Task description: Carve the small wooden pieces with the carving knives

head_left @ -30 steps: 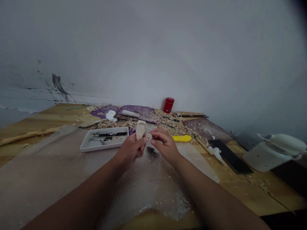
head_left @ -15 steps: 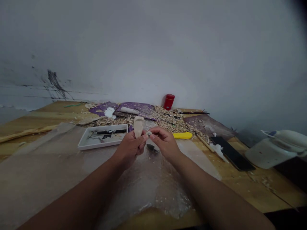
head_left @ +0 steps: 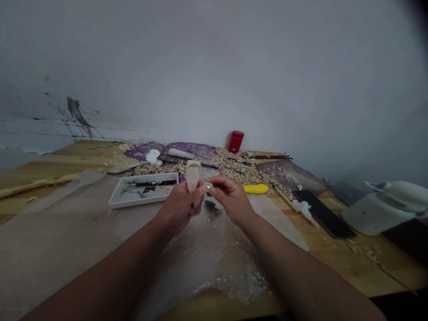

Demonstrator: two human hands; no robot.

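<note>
My left hand point(head_left: 183, 203) is wrapped round a pale wooden piece point(head_left: 193, 174) that stands upright out of the fist. Between the fingertips of both hands is a small round whitish disc point(head_left: 208, 187) with a shiny centre. My right hand point(head_left: 230, 197) pinches this disc from the right, and the left thumb touches its left edge. Just below the hands a dark blade-like object point(head_left: 212, 206) lies on the plastic sheet point(head_left: 197, 267). Behind the right hand a yellow handle point(head_left: 257, 189) sticks out; its other end is hidden.
Left of the hands sits a white tray point(head_left: 117, 203) with small tools. Wood shavings point(head_left: 234, 167) and a red can point(head_left: 236, 141) are at the back. A black phone point(head_left: 326, 214) and a white container point(head_left: 374, 214) stand right; a long stick point(head_left: 43, 183) lies far left.
The small disc has turned, so more of its round face and shiny centre shows. Both hands keep nearly the same place and hold.
</note>
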